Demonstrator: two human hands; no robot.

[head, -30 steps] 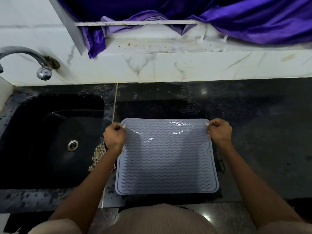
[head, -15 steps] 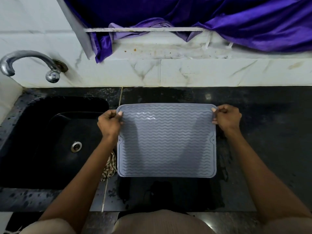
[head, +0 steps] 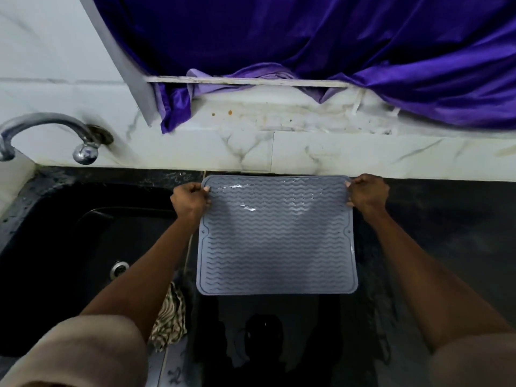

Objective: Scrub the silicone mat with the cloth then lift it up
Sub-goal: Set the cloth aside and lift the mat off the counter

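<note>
Mat hanging above dark counter, top corners pinched by left hand and right hand.

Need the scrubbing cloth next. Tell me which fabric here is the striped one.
The striped cloth, bunched on the counter edge under the left forearm, beside the sink. The other fabric, the purple curtain, is plain and hangs above the ledge.

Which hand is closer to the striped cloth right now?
Left. The left hand grips the mat corner above the striped cloth; the right hand holds the opposite corner, farther away.
</note>
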